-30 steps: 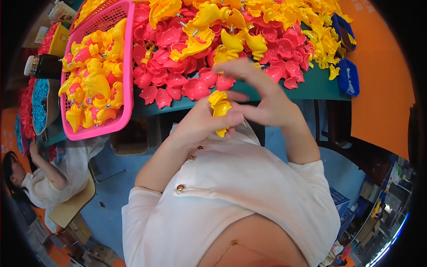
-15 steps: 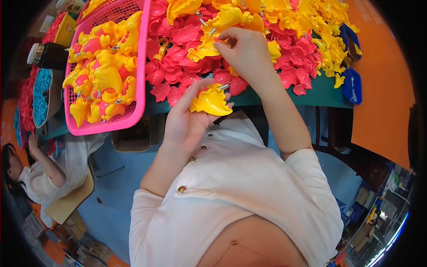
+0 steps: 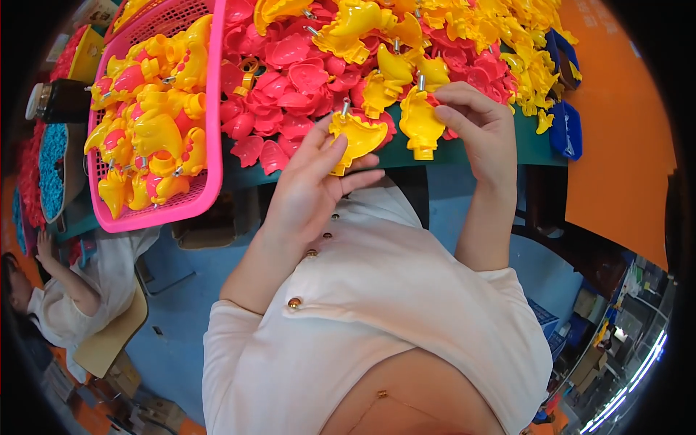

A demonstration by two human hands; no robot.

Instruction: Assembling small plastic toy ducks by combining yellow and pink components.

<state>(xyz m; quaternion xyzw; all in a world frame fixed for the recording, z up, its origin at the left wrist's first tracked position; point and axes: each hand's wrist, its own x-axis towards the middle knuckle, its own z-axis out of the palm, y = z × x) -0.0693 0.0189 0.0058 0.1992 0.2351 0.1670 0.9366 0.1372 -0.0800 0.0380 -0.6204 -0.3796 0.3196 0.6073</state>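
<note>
My left hand (image 3: 299, 181) is closed on a yellow plastic shell half (image 3: 362, 136), its hollow inside facing up and a small metal pin standing at its top. The thumb lies over the shell's edge. To the right, the thumb and fingers of my right hand (image 3: 482, 130) pinch a second yellow piece (image 3: 420, 127), which also has a metal pin at the top. A bit of red shows by my right fingertips. The two pieces are apart, both held above the near edge of the table. Behind them spreads a pile of red shells (image 3: 290, 90) and loose yellow parts (image 3: 355, 29).
A pink basket (image 3: 215, 109) full of yellow-and-red toy figures stands at the left. Beside it are a dark jar (image 3: 61, 100) and a container of blue pieces (image 3: 52, 170). Blue trays (image 3: 565, 134) sit at the right. At far left another person (image 3: 72, 290) sits working.
My right hand has come from the pile toward the near right, bringing a yellow piece. My left hand has turned its shell from outer side up to hollow side up.
</note>
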